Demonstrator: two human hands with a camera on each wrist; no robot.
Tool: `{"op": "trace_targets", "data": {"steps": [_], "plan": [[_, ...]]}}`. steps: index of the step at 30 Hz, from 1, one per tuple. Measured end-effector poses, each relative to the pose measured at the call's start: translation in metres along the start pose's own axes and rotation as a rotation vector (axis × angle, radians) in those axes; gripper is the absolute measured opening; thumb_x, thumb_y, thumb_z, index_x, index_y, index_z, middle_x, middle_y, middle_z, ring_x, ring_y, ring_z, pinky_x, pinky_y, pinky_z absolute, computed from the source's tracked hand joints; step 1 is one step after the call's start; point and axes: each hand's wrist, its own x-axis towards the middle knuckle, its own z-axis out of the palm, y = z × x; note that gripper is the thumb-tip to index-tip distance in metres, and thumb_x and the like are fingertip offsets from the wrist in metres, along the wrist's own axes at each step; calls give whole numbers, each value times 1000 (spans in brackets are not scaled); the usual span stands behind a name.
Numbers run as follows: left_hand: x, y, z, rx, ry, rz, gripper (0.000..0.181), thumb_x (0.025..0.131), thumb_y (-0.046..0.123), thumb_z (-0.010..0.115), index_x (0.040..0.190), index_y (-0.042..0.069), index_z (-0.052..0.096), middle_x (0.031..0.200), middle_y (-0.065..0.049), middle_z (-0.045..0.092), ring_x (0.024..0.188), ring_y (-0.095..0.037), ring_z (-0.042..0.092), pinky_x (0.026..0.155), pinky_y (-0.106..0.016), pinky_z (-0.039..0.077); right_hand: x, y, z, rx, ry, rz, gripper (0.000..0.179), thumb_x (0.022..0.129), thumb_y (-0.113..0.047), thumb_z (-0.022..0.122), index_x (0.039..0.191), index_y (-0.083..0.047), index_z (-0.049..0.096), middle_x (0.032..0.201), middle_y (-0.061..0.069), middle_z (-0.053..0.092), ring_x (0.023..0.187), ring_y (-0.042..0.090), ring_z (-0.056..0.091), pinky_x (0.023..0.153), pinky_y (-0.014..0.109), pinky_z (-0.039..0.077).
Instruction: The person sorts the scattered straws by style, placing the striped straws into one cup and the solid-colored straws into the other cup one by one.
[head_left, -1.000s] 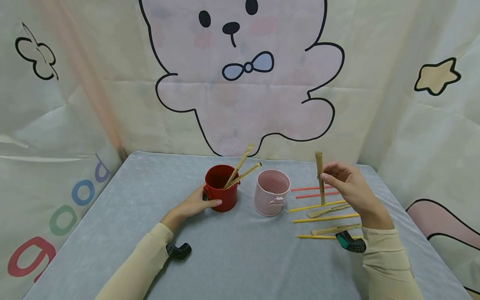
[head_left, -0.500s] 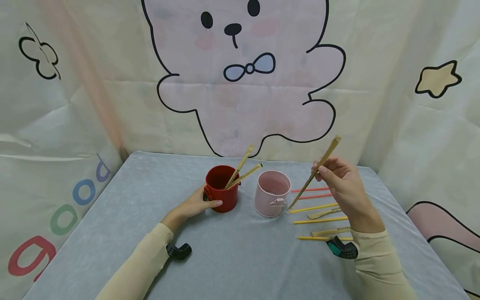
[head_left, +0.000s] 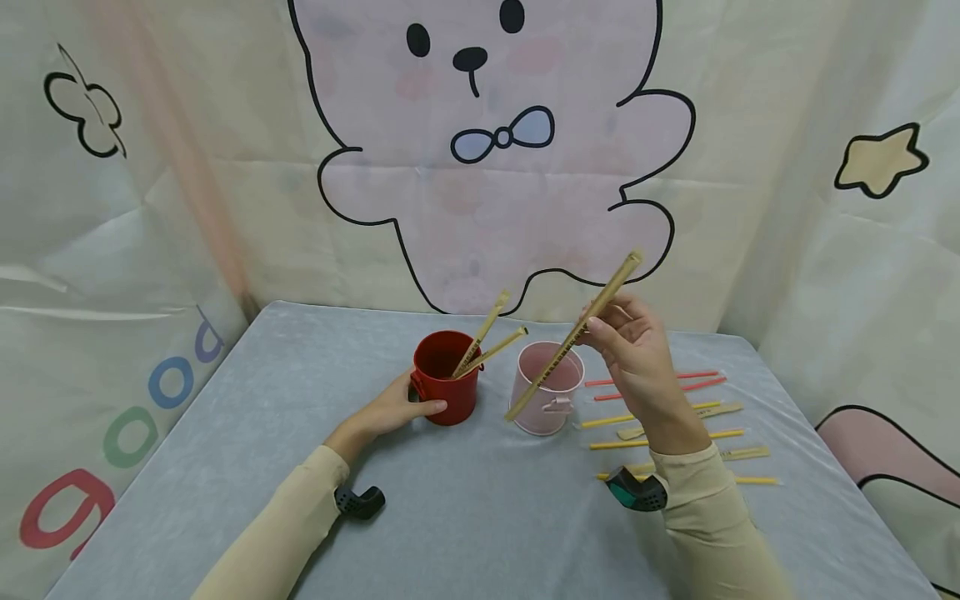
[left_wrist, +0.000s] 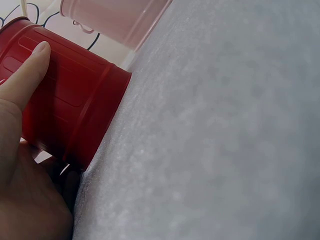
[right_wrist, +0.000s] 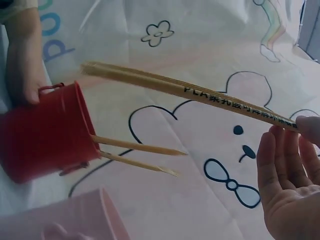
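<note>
A big pink animal [head_left: 487,225] with a blue bow [head_left: 503,137] was drawn on the back sheet [head_left: 750,100]. A yellow star [head_left: 882,161] sat on the right, and a flower [head_left: 88,104] and bright letters [head_left: 171,362] on the left. A grey-blue cloth [head_left: 495,508] lay below

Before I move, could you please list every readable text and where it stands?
"PLA聚乳酸可降解": raised wrapped straw; its end unclear.
"ood": coloured letters on left curtain; red letter before them partly hidden.
Too small: print on wrapped straws in red bucket and on table.
</note>
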Motion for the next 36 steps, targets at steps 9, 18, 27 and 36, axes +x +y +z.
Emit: {"op": "trace_targets", "data": {"steps": [9, 18, 27, 36], "plan": [[0, 0, -1, 6, -2, 12, 75, 90, 29, 76, 152, 14, 38, 152, -8, 48, 140, -28, 41, 119, -54, 31, 9, 26, 26, -6, 85, 31, 30, 96, 12, 54, 102, -15, 66, 93, -3, 69, 85, 10, 69, 79, 26, 60], [1, -1, -1, -5, -8, 5, 72, 91, 27, 76, 151, 15, 39, 151, -7, 49, 141, -27, 41, 119, -52, 30, 12, 48, 43, -130, 76, 188, 16, 100, 0, 56, 106, -14, 59, 95, -4, 67, 90, 10, 72, 80, 28, 61], [1, 1, 0, 19, 3, -5, 78, 90, 33, 76, 154, 14, 35, 154, -7, 46, 143, -29, 39, 121, -56, 29, 32, 58, 35, -81, 213, 286, 10, 102, -2, 55, 104, -11, 54, 91, -4, 64, 88, 8, 72, 80, 26, 61], [0, 0, -1, 24, 5, -11, 78, 90, 35, 76, 154, 16, 35, 155, -6, 45, 144, -28, 38, 121, -56, 29, 40, 66, 31, -240, 167, 290, 11, 99, -1, 59, 109, -1, 55, 93, -4, 65, 87, 7, 70, 77, 25, 61]]}}
